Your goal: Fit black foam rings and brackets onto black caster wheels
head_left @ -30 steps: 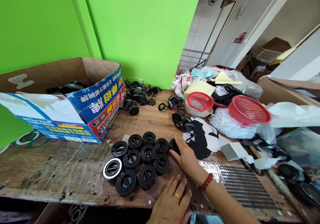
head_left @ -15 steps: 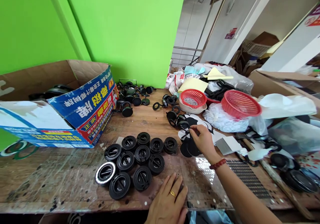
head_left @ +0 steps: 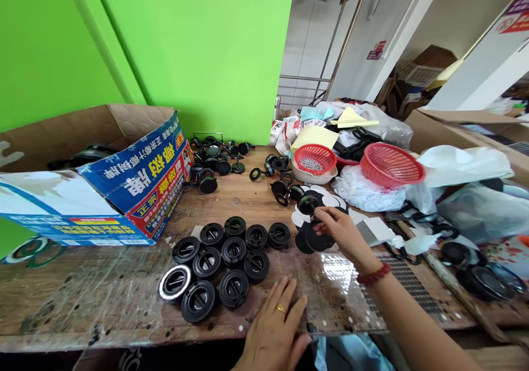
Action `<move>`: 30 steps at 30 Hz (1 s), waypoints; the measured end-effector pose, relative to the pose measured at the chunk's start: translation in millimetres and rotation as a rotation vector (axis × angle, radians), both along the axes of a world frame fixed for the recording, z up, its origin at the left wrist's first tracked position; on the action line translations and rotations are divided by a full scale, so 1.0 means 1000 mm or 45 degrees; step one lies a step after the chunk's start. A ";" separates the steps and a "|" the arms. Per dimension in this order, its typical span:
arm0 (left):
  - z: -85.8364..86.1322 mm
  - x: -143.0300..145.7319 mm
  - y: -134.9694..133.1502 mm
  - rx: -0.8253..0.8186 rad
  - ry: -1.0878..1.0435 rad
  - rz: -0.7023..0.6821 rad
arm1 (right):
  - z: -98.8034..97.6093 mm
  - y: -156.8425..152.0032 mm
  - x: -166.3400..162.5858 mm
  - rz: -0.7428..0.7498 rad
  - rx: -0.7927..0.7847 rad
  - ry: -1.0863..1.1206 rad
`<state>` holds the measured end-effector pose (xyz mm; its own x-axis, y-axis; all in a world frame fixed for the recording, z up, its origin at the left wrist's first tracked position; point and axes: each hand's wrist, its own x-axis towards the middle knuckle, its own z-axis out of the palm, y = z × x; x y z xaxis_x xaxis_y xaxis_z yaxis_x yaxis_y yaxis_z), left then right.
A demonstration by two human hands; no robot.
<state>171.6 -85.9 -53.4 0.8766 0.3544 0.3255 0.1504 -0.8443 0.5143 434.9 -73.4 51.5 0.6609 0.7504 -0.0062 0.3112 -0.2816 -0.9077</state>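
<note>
My left hand (head_left: pixel 276 322) lies flat near the table's front edge, fingers spread, a ring on one of them. My right hand (head_left: pixel 339 232) pinches the stem of a black round-headed part (head_left: pixel 308 204); its fingertips cover some of the stem. Beneath that part lie black and white round sheets (head_left: pixel 306 238). Left of the hands stands a cluster of black round bases (head_left: pixel 233 251), each with a bar across its top. One base at the cluster's left carries a white ring (head_left: pixel 175 283).
A blue printed carton (head_left: pixel 140 189) stands at the left with black parts inside. More black parts (head_left: pixel 212 150) lie along the green wall. At the right are red baskets (head_left: pixel 390 164), plastic bags, a wooden-handled tool (head_left: pixel 448 277) and a perforated dark mat (head_left: pixel 407 288).
In my right hand the black part has turned, so its round head now shows. My left hand stays flat on the table. The whole view has shifted slightly.
</note>
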 end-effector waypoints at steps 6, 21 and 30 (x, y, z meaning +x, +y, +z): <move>0.041 -0.002 0.013 -0.988 -0.291 0.043 | 0.004 -0.075 -0.058 0.271 0.148 1.183; 0.077 0.001 0.007 -2.165 -0.140 0.165 | -0.040 -0.145 0.014 -0.057 -0.363 -0.705; 0.091 0.011 0.009 -2.487 -0.213 0.336 | -0.053 -0.134 0.016 -0.003 -0.514 -0.851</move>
